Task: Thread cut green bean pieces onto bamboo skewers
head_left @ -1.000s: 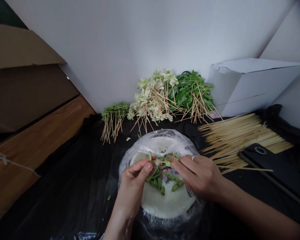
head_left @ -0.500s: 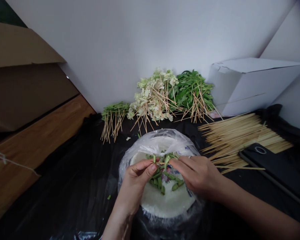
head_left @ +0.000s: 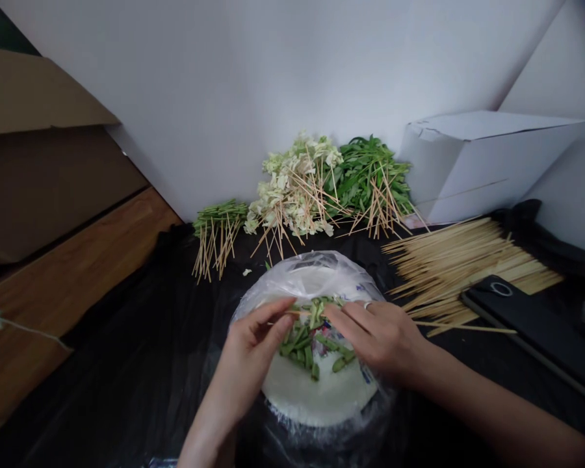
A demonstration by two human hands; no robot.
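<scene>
A thin wooden skewer [head_left: 301, 313] runs level between my two hands, above a round white dish [head_left: 322, 400] wrapped in a clear plastic bag [head_left: 316, 260]. My left hand [head_left: 251, 341] has its thumb and forefinger on either side of the skewer's left part, with a small gap showing. Pinched together, the fingers of my right hand [head_left: 383, 331] hold the skewer by its green bean pieces [head_left: 316, 311]; they hide the skewer's right part. More cut green bean pieces [head_left: 302, 351] lie loose in the dish below.
Skewered green stems [head_left: 219, 221], pale leafy vegetables [head_left: 297, 182] and dark leafy greens [head_left: 370, 169] lie along the wall. To the right are a pile of bare skewers [head_left: 458, 260], a black phone [head_left: 526, 331] and a white box [head_left: 487, 162]. A cardboard box [head_left: 53, 175] stands left.
My left hand has moved left, away from the bean piece it was pinching, and its fingertips have parted slightly. My right hand stays at the beans. The whole view has shifted a little.
</scene>
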